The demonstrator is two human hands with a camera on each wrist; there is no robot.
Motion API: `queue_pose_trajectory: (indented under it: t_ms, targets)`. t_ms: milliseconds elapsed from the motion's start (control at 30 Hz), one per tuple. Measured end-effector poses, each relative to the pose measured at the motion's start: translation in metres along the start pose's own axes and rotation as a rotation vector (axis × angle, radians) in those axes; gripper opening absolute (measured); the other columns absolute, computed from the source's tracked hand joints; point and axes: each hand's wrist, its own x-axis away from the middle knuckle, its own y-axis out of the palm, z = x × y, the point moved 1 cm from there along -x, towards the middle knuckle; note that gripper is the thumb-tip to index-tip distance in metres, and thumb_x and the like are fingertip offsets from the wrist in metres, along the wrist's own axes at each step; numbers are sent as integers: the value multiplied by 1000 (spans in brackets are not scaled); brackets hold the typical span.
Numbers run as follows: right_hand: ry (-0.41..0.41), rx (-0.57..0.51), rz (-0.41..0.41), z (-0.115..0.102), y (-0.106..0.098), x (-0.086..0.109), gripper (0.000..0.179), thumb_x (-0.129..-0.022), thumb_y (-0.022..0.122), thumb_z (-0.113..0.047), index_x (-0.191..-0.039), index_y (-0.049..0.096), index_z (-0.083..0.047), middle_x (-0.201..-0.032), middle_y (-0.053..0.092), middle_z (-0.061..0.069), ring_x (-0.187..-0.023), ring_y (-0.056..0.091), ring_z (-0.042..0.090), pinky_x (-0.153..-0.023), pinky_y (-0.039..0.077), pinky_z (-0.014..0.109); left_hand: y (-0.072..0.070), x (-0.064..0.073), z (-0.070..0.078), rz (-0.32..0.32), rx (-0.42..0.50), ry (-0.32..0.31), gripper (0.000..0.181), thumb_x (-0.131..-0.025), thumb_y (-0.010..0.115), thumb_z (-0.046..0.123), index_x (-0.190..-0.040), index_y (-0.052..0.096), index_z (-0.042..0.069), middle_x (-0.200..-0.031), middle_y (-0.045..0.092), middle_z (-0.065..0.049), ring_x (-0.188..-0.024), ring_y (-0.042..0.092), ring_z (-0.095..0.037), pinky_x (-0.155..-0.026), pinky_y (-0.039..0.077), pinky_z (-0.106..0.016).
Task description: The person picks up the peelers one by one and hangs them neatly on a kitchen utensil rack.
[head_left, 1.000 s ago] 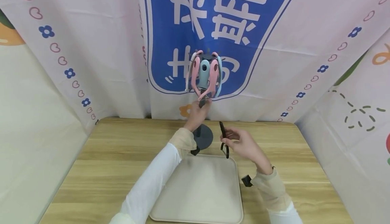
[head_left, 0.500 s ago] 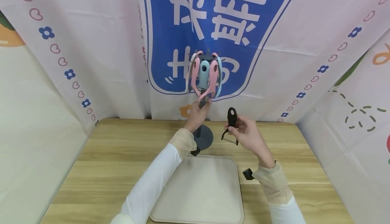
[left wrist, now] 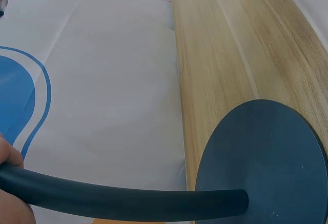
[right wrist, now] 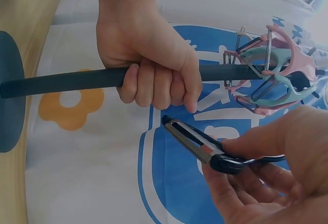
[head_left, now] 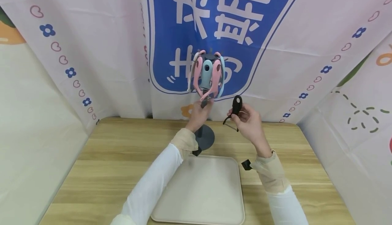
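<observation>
My left hand [head_left: 199, 116] grips the dark pole of a stand [right wrist: 61, 83], fingers wrapped around it in the right wrist view. Several pink, pale blue and whitish peelers [head_left: 206, 72] hang by their handle holes around the stand's top. In my right hand [head_left: 249, 121] I pinch a black peeler [head_left: 236, 105] by its handle, with the holed end up and the blade below, right of the stand and apart from it. Close by in the right wrist view, the peeler's metal blade [right wrist: 192, 142] shows below my left fist.
The stand's round base [head_left: 206, 137] rests on the wooden table [head_left: 122, 153] behind a beige tray [head_left: 202, 191]. A printed cloth [head_left: 122, 48] hangs at the table's back edge. Small black blocks [head_left: 246, 165] sit at both wrists.
My right hand has risen with the black peeler and turned it so that its holed handle faces the head camera. My left hand has kept its hold on the pole.
</observation>
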Motion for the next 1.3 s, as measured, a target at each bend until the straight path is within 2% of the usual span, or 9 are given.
queue_pose_trajectory:
  t_ms: [167,500,767,967,1133,1300]
  targets:
    - [-21,-9,33,0,-1,-9,27,-97,64,12,-124,66,11,-113,74,30,-100,78,28,-85,62,24,0,-1,0,-3,0,6,53,-112,53,32,-63,40,16,-54,33,7,-47,27,-12,-48,25,-29]
    - [-147,27,70,-15,5,-32,24,-97,69,9,-121,69,9,-111,78,25,-102,77,41,-85,61,21,-1,1,2,11,5,21,51,-111,53,26,-63,40,16,-54,34,7,-47,27,-11,-48,25,-29]
    - [-198,78,112,-30,12,-64,23,-96,66,11,-118,72,7,-112,77,25,-104,78,39,-86,60,21,-1,-2,1,11,-8,15,50,-112,53,27,-64,42,16,-54,36,7,-48,28,-11,-49,25,-28]
    - [-227,116,82,-41,13,-85,26,-96,60,12,-120,71,9,-114,76,27,-102,78,39,-87,63,31,-2,-3,3,18,-2,28,49,-111,53,24,-64,43,16,-54,37,6,-47,30,-12,-49,26,-28]
    - [-238,176,52,-46,14,-94,28,-100,61,10,-126,70,10,-122,74,29,-111,76,40,-94,61,44,-1,-1,4,25,6,20,50,-111,54,25,-63,41,16,-52,35,8,-46,28,-10,-48,24,-28]
    - [-273,204,55,-51,13,-102,30,-101,63,8,-130,69,9,-128,72,28,-117,74,40,-97,60,43,0,0,4,27,1,20,48,-111,54,26,-65,44,16,-54,37,7,-49,30,-11,-49,26,-29]
